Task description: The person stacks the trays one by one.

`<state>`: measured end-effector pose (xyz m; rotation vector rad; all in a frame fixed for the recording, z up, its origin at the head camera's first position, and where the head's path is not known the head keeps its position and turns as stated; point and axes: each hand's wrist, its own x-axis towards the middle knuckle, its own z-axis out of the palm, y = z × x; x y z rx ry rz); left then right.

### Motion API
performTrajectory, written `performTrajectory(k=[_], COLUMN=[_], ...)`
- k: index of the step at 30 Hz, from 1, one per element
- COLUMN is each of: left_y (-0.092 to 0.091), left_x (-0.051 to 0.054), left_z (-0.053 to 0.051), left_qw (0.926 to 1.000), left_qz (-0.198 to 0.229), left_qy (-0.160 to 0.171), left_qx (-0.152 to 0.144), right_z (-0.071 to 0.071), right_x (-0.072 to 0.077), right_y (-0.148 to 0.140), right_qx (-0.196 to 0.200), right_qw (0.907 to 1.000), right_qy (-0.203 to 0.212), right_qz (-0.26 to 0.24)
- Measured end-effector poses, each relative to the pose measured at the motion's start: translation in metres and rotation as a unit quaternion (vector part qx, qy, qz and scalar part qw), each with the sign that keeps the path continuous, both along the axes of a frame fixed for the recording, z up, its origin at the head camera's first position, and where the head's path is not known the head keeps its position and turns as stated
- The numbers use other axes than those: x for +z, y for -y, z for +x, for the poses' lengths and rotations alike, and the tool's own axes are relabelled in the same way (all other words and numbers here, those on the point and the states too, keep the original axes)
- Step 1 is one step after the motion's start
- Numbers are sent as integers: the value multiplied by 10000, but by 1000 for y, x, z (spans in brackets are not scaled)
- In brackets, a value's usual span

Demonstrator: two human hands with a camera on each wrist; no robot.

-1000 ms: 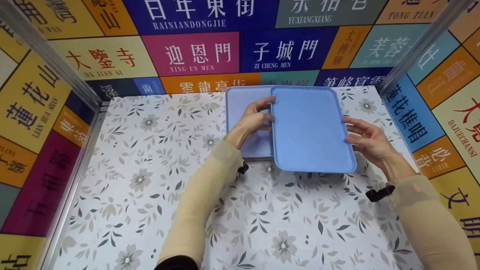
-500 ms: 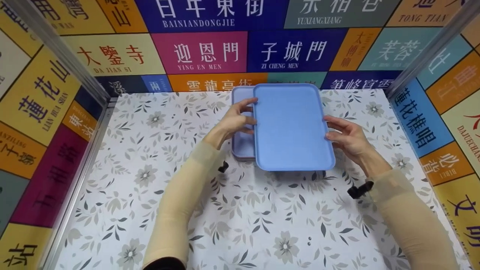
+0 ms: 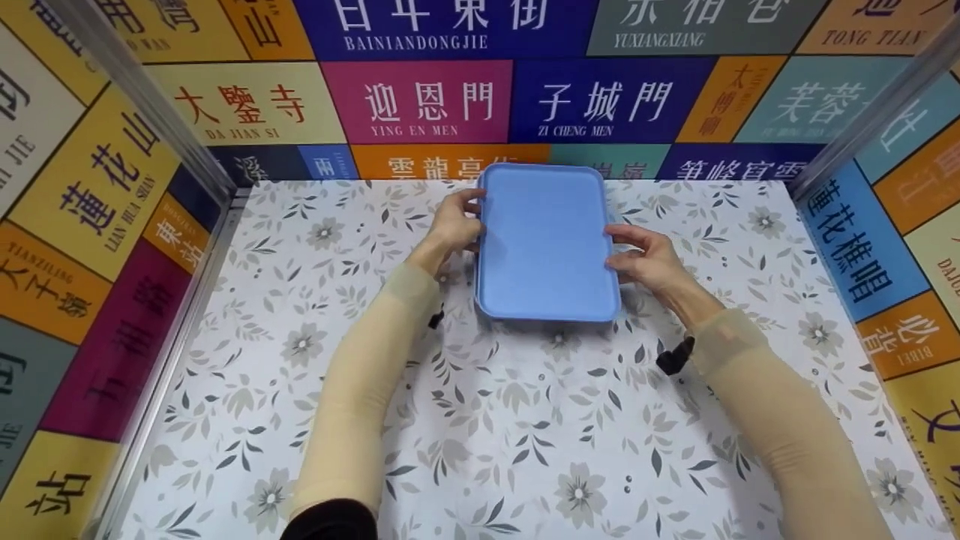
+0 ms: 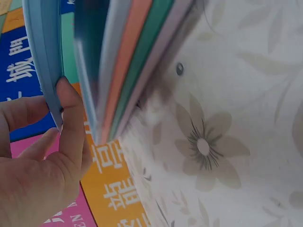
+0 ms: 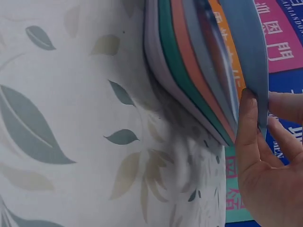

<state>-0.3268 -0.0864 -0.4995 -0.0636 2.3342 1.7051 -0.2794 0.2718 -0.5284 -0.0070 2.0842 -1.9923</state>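
Note:
A light blue rectangular tray [image 3: 547, 244] is held level between both hands, over a stack of trays that it almost wholly hides in the head view. My left hand [image 3: 454, 223] grips its left rim, thumb and fingers on either side of the edge. On the opposite rim, my right hand [image 3: 649, 255] pinches the edge in the same way. Both wrist views show a gap between the held blue tray [image 4: 45, 47] and the stack. Lilac, green, orange [image 5: 189, 61] and greyish-blue trays make up that stack on the table.
A white cloth [image 3: 525, 420] with grey flowers and leaves covers the table. Colourful lettered panels [image 3: 420, 101] stand along the back and both sides, with metal posts [image 3: 176, 112] at the corners. The stack lies near the back panel.
Both hands have carried the blue tray leftward, from beside the stack to above it. The lilac top surface seen earlier at the left is now covered. The camera view has shifted slightly.

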Motion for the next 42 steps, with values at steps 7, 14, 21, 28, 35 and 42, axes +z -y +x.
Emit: performTrajectory(k=[7,14,21,28,35,42], left_y=[-8,-11,-2,24,55,66], left_x=[-6,-9,-15,-20,-15,-21], left_z=[-9,-13,-13,1,10,13], left_qw=[9945,9770,9556,9247,8705,8551], left_qz=[-975,-2084,-2830,-3599,-4716,-4997], left_qy=[-305,-356,-822,-1229,-1401,-1365], left_qx=[240,295,77,-171,-136,-200], right_z=[-7,-12,-18,-17,-25,-28], right_x=[-10,-12,-12,-8,5,11], right_y=[8,17,24,15,-12,-23], right_qx=[-112,-85,78,222,355,571], right_qw=[9979,9938,9845,9499,8720,8425], right_qy=[-169,-288,-670,-1072,-1592,-1272], right_qz=[611,1072,1621,2926,4616,5203])
